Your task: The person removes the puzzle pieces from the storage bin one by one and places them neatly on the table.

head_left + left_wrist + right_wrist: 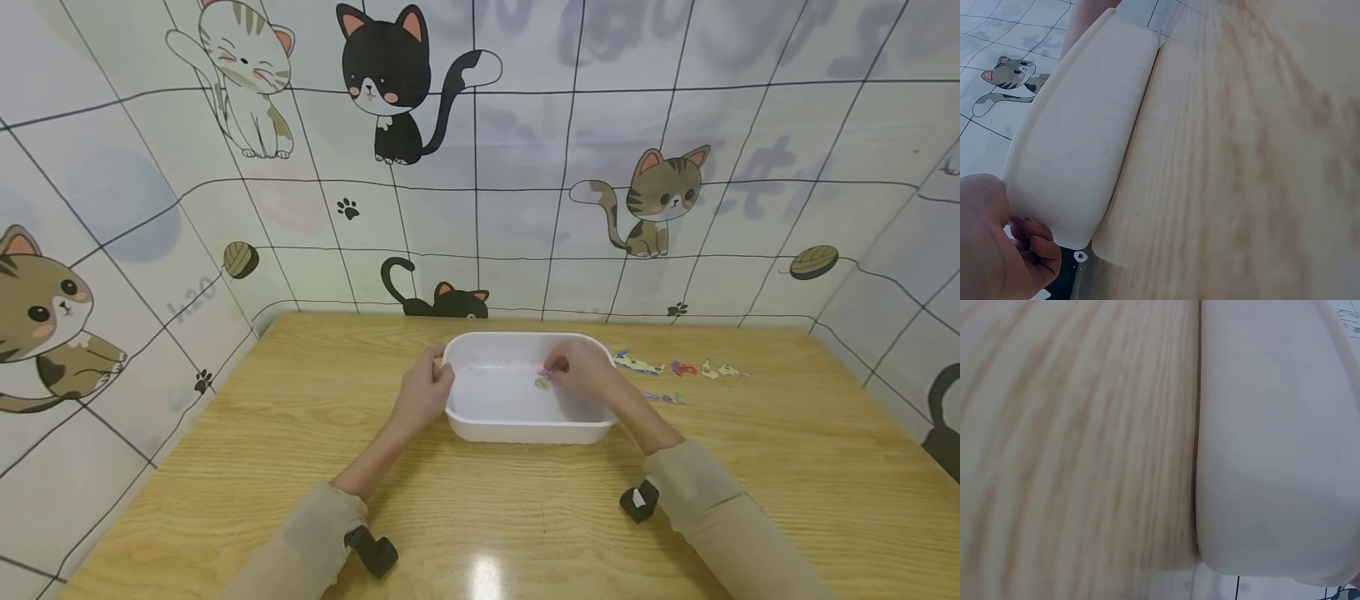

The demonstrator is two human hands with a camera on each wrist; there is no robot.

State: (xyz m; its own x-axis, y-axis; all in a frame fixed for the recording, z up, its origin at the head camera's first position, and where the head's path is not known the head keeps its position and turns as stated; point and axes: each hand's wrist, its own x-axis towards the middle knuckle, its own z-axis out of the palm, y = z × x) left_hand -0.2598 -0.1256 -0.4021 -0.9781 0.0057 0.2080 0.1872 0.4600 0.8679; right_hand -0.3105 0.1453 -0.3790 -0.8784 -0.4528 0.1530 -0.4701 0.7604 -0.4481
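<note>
White basin (531, 432), oval-cornered and open side up, on a wood-grained worktop (480, 492), seen from above in the head view. At the basin's left end, left grip (422, 390) closed on the rim, with thumb along the edge and fingers curled against the outer wall, as confirmed in the left wrist view. Inside the basin, towards its right end, right grip (583, 371) narrow, with thumb and fingertips pinched on a small pink-and-green piece (542, 383); too small to tell whether one item or two.

To the right of the basin, lying on the worktop in a loose row: a long blue-and-yellow piece (639, 364) just beside the basin, then a red-and-blue piece (683, 368), followed by two pale yellowish pieces (717, 371). Nearer the viewer, a purple-and-green piece (666, 398), close to the right forearm.

On both arms, beige sleeves (720, 496), with a small black device (639, 502) near the right cuff and a similar one near the left. Behind the worktop, a pale wall covering (517, 217) with dark grid lines, cartoon cats, paw prints and balls of yarn. In the right wrist view, mainly the basin's smooth outer wall alongside bare wood grain.
</note>
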